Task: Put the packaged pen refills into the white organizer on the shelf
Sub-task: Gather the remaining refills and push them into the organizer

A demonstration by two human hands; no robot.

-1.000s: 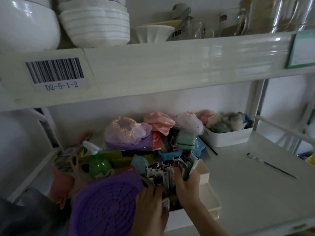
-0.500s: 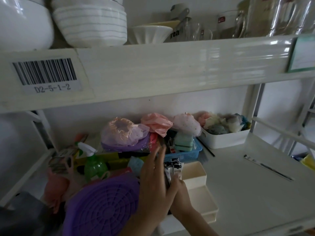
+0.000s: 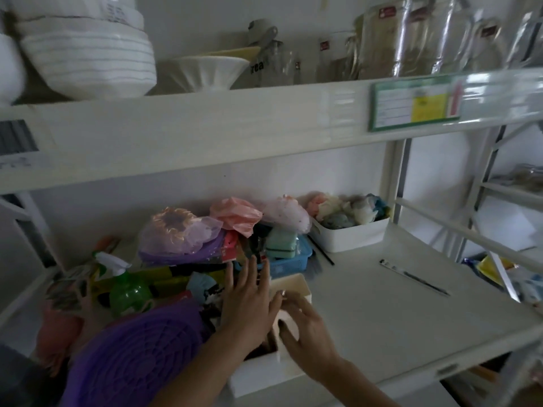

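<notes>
The white organizer (image 3: pixel 293 281) stands at the front of the lower shelf, with several compartments. My left hand (image 3: pixel 249 301) lies flat over its left compartment, fingers spread and holding nothing. My right hand (image 3: pixel 307 326) rests palm down on the organizer's middle, fingers loosely bent, with nothing visible in it. The packaged pen refills in the organizer are almost wholly hidden under my hands; only a dark sliver (image 3: pixel 258 349) shows below my left wrist. One long thin packaged refill (image 3: pixel 411 277) lies loose on the shelf to the right.
A purple round strainer (image 3: pixel 135 348) and a green spray bottle (image 3: pixel 126 289) crowd the left. Behind are a blue basket (image 3: pixel 289 265), bagged items and a white bin (image 3: pixel 352 235) of sponges. A black pen (image 3: pixel 321 254) lies by the basket. An upper shelf holds bowls and glassware.
My right hand held the refill packs upright over the organizer; now they are down inside and it rests on top. My left hand came up and flattened over them. The view shifted right.
</notes>
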